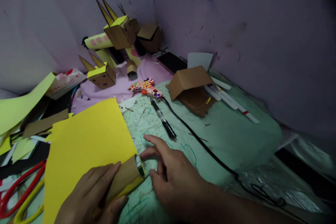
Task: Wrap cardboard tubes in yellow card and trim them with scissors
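My left hand [90, 194] is wrapped over a brown cardboard tube [122, 178], which lies along the near edge of a yellow sheet of paper [91, 136]. A strip of the yellow paper shows under the tube on its near side. Just right of the tube's open end is my right hand [173, 175], fingers apart and slightly curled, with nothing in them. Beyond that hand a black pen [164, 119] lies on the green tabletop. Farther back rests a flower-patterned glue gun [147, 88] with a black cord.
Red-handled scissors [23, 189] and paper scraps [23, 150] lie at left. A cardboard animal figure [118, 33] and a small box head [101, 75] stand at the back. A folded cardboard piece [193, 84], a phone [172, 62] and white strips [236, 103] sit at right. The cord [204, 145] crosses the tabletop.
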The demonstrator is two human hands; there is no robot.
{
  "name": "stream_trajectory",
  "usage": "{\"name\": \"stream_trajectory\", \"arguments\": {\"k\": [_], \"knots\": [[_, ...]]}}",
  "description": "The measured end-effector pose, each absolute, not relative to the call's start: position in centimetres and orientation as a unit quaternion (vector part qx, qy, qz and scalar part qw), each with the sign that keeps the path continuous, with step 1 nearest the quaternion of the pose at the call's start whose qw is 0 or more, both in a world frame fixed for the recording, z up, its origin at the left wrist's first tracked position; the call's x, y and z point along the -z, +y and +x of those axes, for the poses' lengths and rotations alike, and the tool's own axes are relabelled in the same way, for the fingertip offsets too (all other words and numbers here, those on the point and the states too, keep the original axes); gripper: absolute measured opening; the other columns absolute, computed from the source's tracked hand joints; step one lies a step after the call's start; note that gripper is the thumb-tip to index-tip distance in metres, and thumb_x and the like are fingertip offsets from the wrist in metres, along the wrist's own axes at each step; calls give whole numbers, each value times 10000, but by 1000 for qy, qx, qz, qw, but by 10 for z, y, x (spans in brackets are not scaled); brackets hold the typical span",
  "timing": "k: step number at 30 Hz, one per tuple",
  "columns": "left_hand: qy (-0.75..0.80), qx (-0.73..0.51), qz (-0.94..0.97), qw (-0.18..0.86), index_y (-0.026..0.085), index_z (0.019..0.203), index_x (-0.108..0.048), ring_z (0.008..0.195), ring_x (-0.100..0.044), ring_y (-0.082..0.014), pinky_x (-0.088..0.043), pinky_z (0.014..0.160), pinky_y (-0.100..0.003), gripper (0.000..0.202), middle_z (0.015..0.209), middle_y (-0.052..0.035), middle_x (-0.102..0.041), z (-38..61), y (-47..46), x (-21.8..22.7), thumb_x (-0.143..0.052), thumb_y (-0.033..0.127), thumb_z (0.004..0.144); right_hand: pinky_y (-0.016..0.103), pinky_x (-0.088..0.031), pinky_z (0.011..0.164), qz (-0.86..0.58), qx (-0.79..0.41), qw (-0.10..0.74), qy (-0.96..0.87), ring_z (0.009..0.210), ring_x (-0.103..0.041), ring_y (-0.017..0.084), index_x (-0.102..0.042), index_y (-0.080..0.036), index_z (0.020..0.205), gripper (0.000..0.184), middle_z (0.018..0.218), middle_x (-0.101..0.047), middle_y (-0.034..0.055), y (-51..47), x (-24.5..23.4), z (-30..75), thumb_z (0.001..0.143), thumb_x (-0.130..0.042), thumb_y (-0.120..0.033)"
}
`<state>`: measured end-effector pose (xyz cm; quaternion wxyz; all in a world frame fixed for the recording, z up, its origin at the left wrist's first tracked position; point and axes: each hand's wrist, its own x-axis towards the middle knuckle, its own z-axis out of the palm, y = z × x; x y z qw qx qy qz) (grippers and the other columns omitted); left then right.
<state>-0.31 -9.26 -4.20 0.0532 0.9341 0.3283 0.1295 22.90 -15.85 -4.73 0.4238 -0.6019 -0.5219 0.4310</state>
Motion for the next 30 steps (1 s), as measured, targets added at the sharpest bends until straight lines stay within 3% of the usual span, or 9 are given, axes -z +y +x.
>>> {"name": "stream_trajectory", "arguments": {"k": [4, 8, 13, 17, 20, 30], "knots": [[347, -123, 927, 66, 245, 1232, -510, 936, -654, -230, -569, 795, -311, 444, 1064, -60, -661, 7, -99, 32, -612, 409, 831, 401, -424, 965, -552, -305, 442, -638, 1032, -601, 244, -470, -191, 1319, 607, 1125, -690, 73, -158, 40, 227, 730, -589, -106], [346, -130, 926, 80, 227, 1184, -490, 915, -641, -229, -561, 770, -339, 359, 1025, -62, -663, 19, -104, 26, -580, 286, 842, 509, -268, 1104, -435, -258, 379, -775, 1184, -530, 272, -353, -128, 1378, 618, 1232, -640, 129, -146, 40, 219, 807, -583, -177], [362, -111, 916, 128, 170, 1150, -475, 923, -603, -276, -535, 785, -467, 360, 1049, -116, -645, 23, -110, 28, -570, 169, 803, 512, -350, 1069, -429, -195, 379, -796, 1067, -620, 232, -266, -149, 1384, 570, 1197, -661, 123, -141, 52, 211, 850, -460, -100], [383, -82, 906, 159, 146, 1286, -388, 1020, -552, -319, -477, 860, -551, 650, 1186, -138, -608, 11, -117, 28, -625, 79, 685, 475, -358, 1089, -437, -178, 362, -804, 1086, -621, 195, -234, -190, 1414, 611, 1180, -676, 84, -144, 60, 214, 861, -479, -100], [396, -106, 897, 166, 165, 1321, -356, 1025, -527, -308, -457, 868, -533, 755, 1179, -107, -609, 2, -120, 28, -635, 38, 632, 479, -388, 1077, -449, -165, 345, -808, 1095, -624, 203, -241, -201, 1419, 621, 1144, -693, 72, -145, 60, 216, 859, -494, -114], [381, -138, 897, 174, 92, 1179, -542, 926, -539, -291, -391, 899, -557, 438, 1052, -132, -648, 6, -117, 26, -576, 140, 745, 525, -510, 962, -472, -103, 293, -826, 1034, -674, 255, -259, -200, 1404, 602, 1074, -730, 73, -144, 56, 216, 853, -495, -143]]}}
